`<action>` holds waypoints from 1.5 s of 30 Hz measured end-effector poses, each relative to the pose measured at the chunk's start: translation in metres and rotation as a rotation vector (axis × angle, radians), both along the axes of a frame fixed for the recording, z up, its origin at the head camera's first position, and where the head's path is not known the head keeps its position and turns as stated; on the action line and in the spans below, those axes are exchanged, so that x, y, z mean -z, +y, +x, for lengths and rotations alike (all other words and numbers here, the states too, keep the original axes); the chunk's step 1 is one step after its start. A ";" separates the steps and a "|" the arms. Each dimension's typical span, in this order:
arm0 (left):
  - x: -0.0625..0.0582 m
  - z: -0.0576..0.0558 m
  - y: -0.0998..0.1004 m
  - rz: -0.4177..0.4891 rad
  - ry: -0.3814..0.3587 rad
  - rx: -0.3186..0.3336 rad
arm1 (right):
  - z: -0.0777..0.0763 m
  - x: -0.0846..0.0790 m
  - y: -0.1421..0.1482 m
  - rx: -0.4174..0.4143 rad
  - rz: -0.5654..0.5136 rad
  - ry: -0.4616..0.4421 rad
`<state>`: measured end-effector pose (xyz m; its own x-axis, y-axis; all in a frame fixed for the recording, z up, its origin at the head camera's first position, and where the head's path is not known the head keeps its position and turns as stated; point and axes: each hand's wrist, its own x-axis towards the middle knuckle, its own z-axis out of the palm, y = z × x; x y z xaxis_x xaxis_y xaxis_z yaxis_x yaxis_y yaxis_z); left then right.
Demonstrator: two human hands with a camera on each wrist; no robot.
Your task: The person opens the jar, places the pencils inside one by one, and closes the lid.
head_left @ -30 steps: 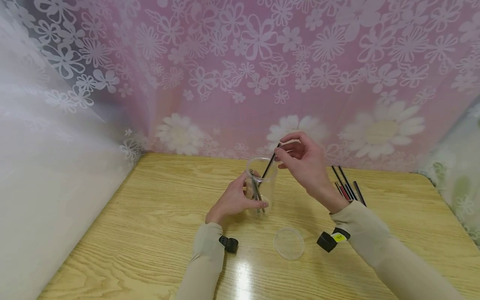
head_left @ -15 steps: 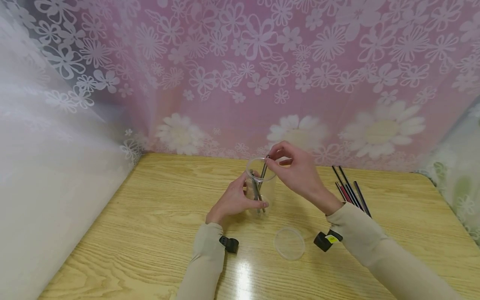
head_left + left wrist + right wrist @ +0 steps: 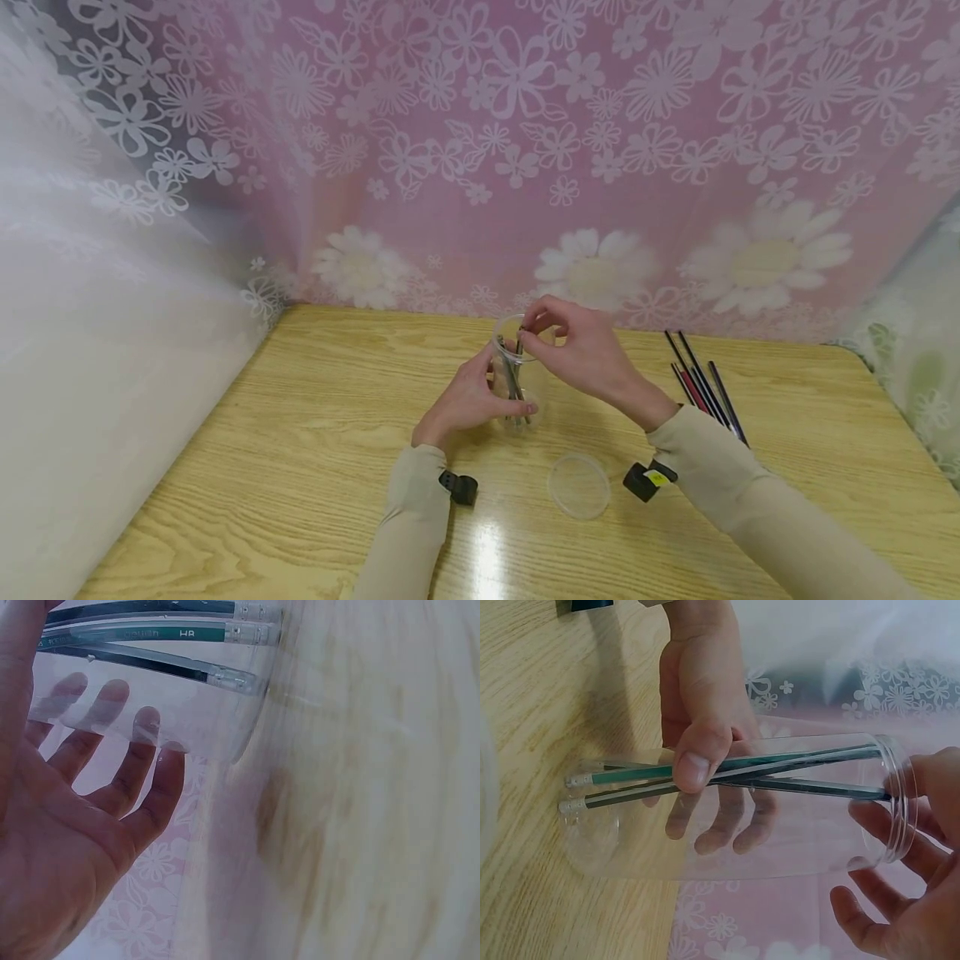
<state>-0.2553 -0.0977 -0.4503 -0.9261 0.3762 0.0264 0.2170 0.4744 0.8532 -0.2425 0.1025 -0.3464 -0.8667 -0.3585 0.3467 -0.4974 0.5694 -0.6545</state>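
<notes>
My left hand (image 3: 468,400) grips a clear plastic jar (image 3: 630,855), fingers curled round one side and the thumb across the other. Several dark green pencils (image 3: 135,634) lean inside, their clear-capped eraser ends toward the bottom; one bears the letters HB in the left wrist view. At the jar's round mouth, my right hand (image 3: 585,346) pinches the upper end of a dark pencil (image 3: 520,340) between thumb and forefinger. Most of that pencil is down inside the jar. The other fingers of the right hand spread beside the threaded rim in the right wrist view.
A clear round lid (image 3: 579,486) lies flat on the wooden table (image 3: 315,483), in front of the jar. Several dark pencils and a red one (image 3: 692,389) lie at the right, partly beyond the right sleeve. A pink flowered curtain (image 3: 450,208) hangs behind the table.
My right hand has moved left and down to the jar's mouth, lowering the pencil deeper inside. The left hand and jar have stayed in place.
</notes>
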 end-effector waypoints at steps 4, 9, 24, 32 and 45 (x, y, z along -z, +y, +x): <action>0.000 0.000 -0.001 -0.005 -0.007 -0.004 | -0.001 -0.002 -0.001 -0.005 0.036 -0.011; 0.000 0.001 -0.001 0.001 -0.013 -0.001 | -0.001 -0.005 -0.001 -0.031 0.049 -0.042; 0.001 0.000 -0.001 -0.001 0.013 0.002 | 0.000 -0.009 0.000 -0.022 0.069 -0.051; 0.000 0.000 0.001 -0.002 0.016 0.000 | 0.010 -0.009 0.035 0.073 -0.105 -0.019; 0.003 -0.001 0.000 -0.012 0.035 0.002 | 0.015 0.005 0.104 0.171 -0.168 0.038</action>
<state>-0.2560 -0.0981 -0.4529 -0.9239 0.3787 0.0547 0.2480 0.4837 0.8394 -0.2274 0.2069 -0.3511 -0.8953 -0.1423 0.4222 -0.4288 0.5324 -0.7299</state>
